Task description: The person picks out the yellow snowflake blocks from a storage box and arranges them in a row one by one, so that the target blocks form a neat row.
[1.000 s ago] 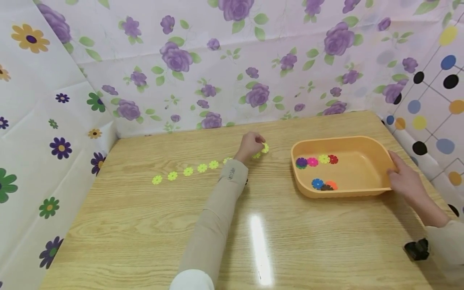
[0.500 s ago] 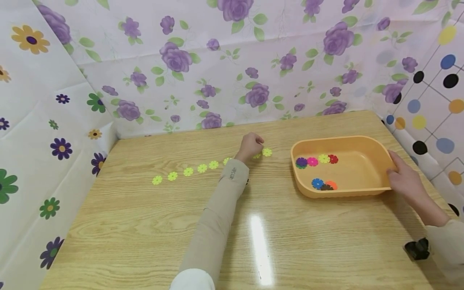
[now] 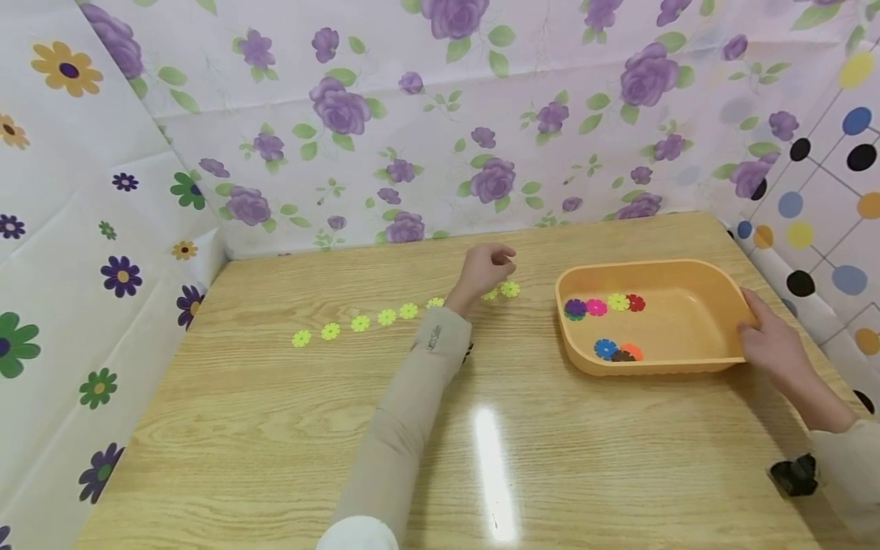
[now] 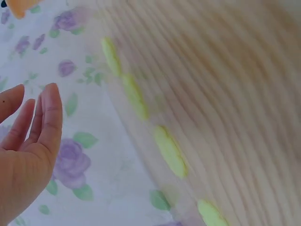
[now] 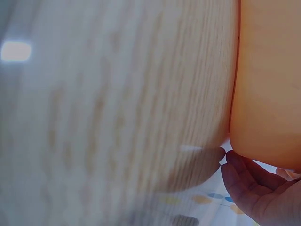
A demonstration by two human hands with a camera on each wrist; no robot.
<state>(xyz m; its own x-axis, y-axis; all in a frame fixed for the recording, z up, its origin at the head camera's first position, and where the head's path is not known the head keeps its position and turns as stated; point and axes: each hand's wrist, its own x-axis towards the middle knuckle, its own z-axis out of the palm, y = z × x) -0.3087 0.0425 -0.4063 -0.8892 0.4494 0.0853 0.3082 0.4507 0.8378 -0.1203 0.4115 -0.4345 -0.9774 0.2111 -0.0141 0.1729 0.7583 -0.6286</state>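
Observation:
My left hand hovers close over the right end of a row of yellow snowflake discs. Its fingers are relaxed and hold nothing, as the left wrist view shows the hand with thumb and fingers apart. The row slants across the back of the wooden table, and the hand and wrist hide part of it. At the right, my right hand grips the right end of an orange plastic basin. In the right wrist view its fingers reach under the basin's edge.
Inside the basin's left half lie several snowflake discs, among them a pink disc, a blue disc and a dark red disc. Flowered sheeting hangs behind the table and along both sides.
The last yellow disc went from my left fingers down onto the table at the row's right end. My left hand then lifted off it slightly. The right hand stayed on the basin.

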